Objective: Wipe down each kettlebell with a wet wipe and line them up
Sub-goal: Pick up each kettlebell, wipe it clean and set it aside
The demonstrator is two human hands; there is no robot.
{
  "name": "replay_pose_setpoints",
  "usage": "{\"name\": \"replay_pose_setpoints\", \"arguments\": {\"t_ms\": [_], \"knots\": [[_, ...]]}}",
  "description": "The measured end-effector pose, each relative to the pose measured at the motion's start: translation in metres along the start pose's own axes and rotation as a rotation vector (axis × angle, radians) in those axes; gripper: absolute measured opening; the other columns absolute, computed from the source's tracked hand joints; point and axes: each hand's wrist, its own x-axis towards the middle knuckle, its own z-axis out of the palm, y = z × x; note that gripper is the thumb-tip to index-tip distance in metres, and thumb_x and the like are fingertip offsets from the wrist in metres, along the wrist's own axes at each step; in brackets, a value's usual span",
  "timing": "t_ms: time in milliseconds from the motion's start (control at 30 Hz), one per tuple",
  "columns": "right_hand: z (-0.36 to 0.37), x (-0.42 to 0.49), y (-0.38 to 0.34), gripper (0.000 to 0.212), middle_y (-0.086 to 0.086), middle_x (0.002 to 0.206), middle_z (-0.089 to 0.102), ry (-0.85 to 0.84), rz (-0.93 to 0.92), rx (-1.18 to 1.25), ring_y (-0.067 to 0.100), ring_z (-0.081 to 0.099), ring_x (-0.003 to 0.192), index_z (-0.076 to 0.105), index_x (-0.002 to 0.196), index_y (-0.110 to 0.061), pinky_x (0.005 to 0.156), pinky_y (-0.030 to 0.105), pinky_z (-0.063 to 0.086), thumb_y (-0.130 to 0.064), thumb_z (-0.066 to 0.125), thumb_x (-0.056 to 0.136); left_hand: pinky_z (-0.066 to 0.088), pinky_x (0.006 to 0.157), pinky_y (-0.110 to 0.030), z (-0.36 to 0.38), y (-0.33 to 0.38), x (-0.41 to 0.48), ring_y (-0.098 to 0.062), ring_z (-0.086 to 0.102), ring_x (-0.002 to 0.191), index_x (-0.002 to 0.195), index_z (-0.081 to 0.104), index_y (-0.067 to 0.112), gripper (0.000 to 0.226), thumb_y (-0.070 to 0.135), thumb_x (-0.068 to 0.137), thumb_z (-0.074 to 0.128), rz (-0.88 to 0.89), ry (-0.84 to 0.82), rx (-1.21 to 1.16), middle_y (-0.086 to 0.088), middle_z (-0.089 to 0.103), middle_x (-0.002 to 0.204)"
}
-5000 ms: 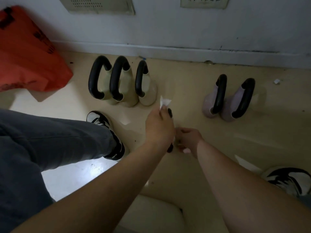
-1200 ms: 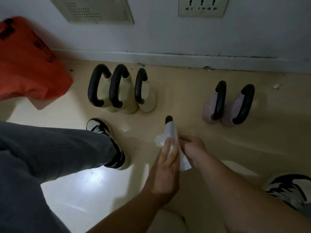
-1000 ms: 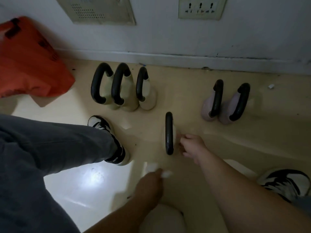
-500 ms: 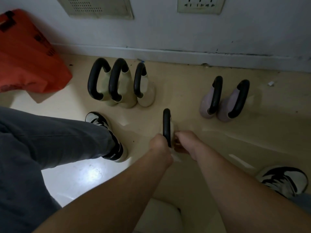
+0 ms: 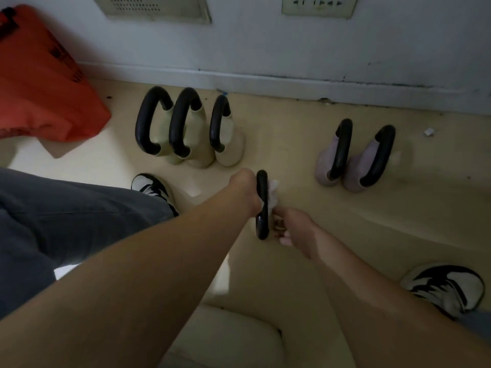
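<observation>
Mid-floor, between the hands: cream kettlebell with black loop handle, upright, handle edge-on to the camera, body mostly hidden.
Left hand: clenched on a white wet wipe, reaching across the handle; the wipe shows on the handle's right side, against the kettlebell.
Right hand: fingers curled on the kettlebell's near end, grasping it.
Row by wall: three cream kettlebells with black handles, side by side and touching, left of centre.
Right group: two lilac kettlebells with black handles, touching each other, well apart from the cream row.
Far left: orange plastic bag on the beige floor.
Feet: black-and-white left trainer near the cream row; matching right trainer at lower right.
</observation>
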Motion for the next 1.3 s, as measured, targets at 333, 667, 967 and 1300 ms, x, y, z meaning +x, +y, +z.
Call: {"name": "replay_pose_setpoints", "arguments": {"t_ms": [333, 667, 967, 1300], "knots": [[-0.007, -0.005, -0.005, 0.028, 0.011, 0.091, 0.076, -0.021, -0.06, 0.047, 0.027, 0.07, 0.085, 0.075, 0.095, -0.011, 0.084, 0.04, 0.059, -0.026, 0.051, 0.093, 0.05, 0.092, -0.035, -0.04, -0.102, -0.015, -0.021, 0.062, 0.106, 0.125, 0.062, 0.023, 0.051, 0.052, 0.103, 0.026, 0.508, -0.019, 0.364, -0.002, 0.067, 0.114], [-0.001, -0.016, -0.001, 0.014, 0.006, 0.07, 0.051, -0.014, -0.023, 0.263, 0.022, 0.052, 0.063, 0.055, 0.077, -0.015, 0.061, 0.03, 0.048, -0.016, 0.048, 0.089, 0.055, 0.092, -0.044, -0.077, -0.106, 0.0, -0.027, 0.067, 0.089, 0.096, 0.064, 0.018, 0.041, 0.049, 0.101, 0.038, 0.355, 0.337, 0.241, -0.006, 0.071, 0.099], [-0.004, -0.019, -0.006, 0.022, 0.007, 0.063, 0.045, 0.012, -0.006, 0.173, 0.021, 0.044, 0.053, 0.048, 0.067, -0.013, 0.05, 0.027, 0.038, -0.01, 0.043, 0.088, 0.054, 0.087, -0.039, -0.02, -0.102, -0.051, -0.029, 0.066, 0.082, 0.1, 0.066, 0.011, 0.046, 0.043, 0.103, 0.034, 0.219, 0.182, 0.116, -0.01, 0.068, 0.084], [-0.001, -0.019, -0.004, 0.032, 0.015, 0.097, 0.063, 0.051, -0.037, 0.259, 0.031, 0.059, 0.089, 0.061, 0.105, -0.007, 0.08, 0.04, 0.051, -0.027, 0.038, 0.1, 0.014, 0.124, -0.043, -0.049, -0.051, 0.006, -0.03, 0.002, 0.153, 0.149, 0.04, 0.007, 0.05, 0.029, 0.104, 0.036, 1.302, 0.044, 1.952, -0.007, 0.024, 0.163]]}}
